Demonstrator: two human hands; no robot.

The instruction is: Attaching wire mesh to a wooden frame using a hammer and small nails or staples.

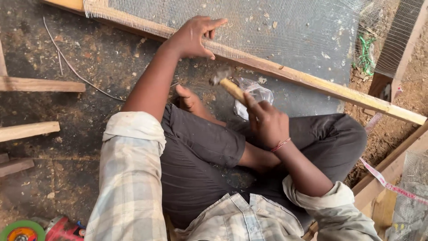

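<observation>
The right hand [267,122] is closed in a grip on the pale wooden handle of a small hammer with a dark metal head [227,83], which is blurred and raised just short of the long pale wooden batten [312,82]. The hammer's long axis runs from the grip up and to the left, so the head points toward the batten and toward the left hand [194,38], the nearer of the two to the wood. That left hand is laid on the batten with the fingers curled and the forefinger and thumb pinched together at the edge of the fine grey wire mesh [276,27]; whether anything is held between them cannot be told. The batten lies slanting across the dark, dusty floor [102,58], from the far edge down to the right. The right wrist is bent upward, forearm rising from the crossed legs; a crumpled clear plastic bag [254,96] lies just beyond the grip
</observation>
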